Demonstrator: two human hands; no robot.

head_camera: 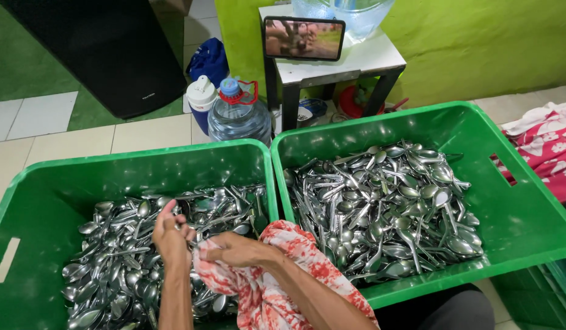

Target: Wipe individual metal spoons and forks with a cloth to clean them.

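Hands wiping a spoon over the left green crate

The left hand (171, 235) pinches a thin, stiff, slippery spoon (170, 209) by its handle; the right hand (234, 249) grips the soft red-white cloth (283, 281), near the heaped spoons (121, 256)

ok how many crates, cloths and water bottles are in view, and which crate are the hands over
green crates: 2, the left crate and the right crate, both holding metal spoons
red and white cloth: 1
water bottle: 1
total: 4
The left hand and right hand grip the cloth over the left crate.
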